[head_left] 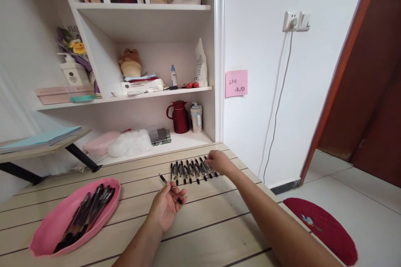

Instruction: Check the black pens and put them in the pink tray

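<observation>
On the slatted wooden table (200, 221) lies a neat row of several black pens (191, 170), side by side. My right hand (219, 161) rests on the right end of that row, fingers curled down onto the last pens. My left hand (167, 205) lies palm up in front of the row, its fingers loosely bent around a single black pen (171, 189) that sticks out toward the far left. A pink oval tray (46, 233) at the near left holds a heap of several more black pens (86, 215).
White shelves (144, 91) rise behind the table with a red jug (179, 117), a small cup, bottles and a plastic bag. A pink sticky note (236, 83) is on the wall. The table's right edge drops to the floor, with a red mat (322, 227) and a brown door (369, 91).
</observation>
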{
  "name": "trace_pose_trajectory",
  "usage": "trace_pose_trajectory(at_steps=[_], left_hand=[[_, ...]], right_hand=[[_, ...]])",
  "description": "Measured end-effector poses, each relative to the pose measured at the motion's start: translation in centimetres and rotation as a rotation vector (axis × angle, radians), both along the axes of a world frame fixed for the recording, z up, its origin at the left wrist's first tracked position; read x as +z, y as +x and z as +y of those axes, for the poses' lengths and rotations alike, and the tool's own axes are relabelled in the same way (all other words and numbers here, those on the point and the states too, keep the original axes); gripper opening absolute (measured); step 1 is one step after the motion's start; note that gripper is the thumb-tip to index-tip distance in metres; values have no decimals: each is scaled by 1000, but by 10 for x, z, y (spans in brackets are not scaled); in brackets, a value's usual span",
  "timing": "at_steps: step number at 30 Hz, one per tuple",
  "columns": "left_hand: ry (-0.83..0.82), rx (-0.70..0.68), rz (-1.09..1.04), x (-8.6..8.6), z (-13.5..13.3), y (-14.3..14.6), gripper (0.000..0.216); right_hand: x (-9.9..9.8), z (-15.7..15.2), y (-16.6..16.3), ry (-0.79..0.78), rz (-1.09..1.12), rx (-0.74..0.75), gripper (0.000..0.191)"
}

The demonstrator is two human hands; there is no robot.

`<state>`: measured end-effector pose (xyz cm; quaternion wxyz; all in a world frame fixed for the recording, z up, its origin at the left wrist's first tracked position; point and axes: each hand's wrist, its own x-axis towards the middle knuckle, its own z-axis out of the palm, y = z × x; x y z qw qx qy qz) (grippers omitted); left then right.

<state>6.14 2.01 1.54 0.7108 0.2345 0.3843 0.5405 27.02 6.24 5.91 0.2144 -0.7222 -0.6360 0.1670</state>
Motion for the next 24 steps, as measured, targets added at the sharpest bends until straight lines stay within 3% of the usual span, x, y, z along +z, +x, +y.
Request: trace_pose_trajectory(at_steps=[4,12,19,24], left_hand=[[-10,-59,-16,0,-5,-2,8],[76,-133,21,-5,-7,3,14],[127,-162,106,-7,-8,4,22],[202,-189,240,-7,-10,5,29]], right_hand=[[-16,18,46,36,-91,-230,20],[-52,31,57,-5,-161,-296,22],[-58,32,60,-23,-183,-286,23],[-44,25,68,-20,-166,-253,21]])
